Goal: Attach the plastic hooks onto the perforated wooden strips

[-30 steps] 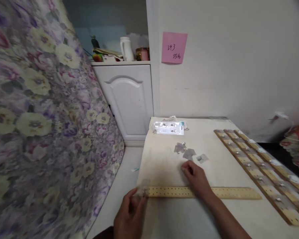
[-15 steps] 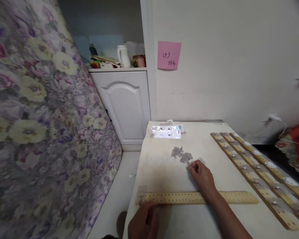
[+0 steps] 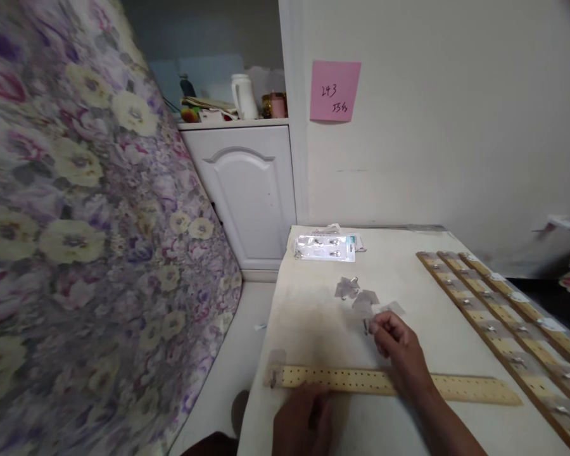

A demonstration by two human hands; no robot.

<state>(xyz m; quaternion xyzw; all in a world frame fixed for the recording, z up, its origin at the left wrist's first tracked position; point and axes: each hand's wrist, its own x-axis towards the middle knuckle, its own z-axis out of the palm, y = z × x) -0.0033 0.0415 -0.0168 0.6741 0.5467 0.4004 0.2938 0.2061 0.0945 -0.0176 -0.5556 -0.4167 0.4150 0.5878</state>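
Observation:
A pale wooden strip (image 3: 356,380) with rows of small holes lies crosswise before me. At its left end is a clear adhesive hook (image 3: 274,376). My left hand (image 3: 300,419) rests at the strip's near edge, fingers loosely bent, thumb apart, with nothing visible in it. Beyond the strip, my right hand (image 3: 399,345) pinches a clear adhesive hook (image 3: 362,310) with a small metal hook hanging from it. Several loose clear hooks (image 3: 347,288) lie just past those fingers, and one clear square (image 3: 394,308) is partly behind the hand.
Wooden strips (image 3: 491,329) fitted with clear hooks lie along the table's right side. A blister pack (image 3: 325,247) sits at the back left of the white table (image 3: 308,304). A floral curtain (image 3: 99,253) hangs left; a pink note (image 3: 335,92) is on the wall.
My right hand has drawn back slightly from the loose hooks, with the pinched one now showing its metal part. My left hand has slid right along the strip. The view has shifted a little.

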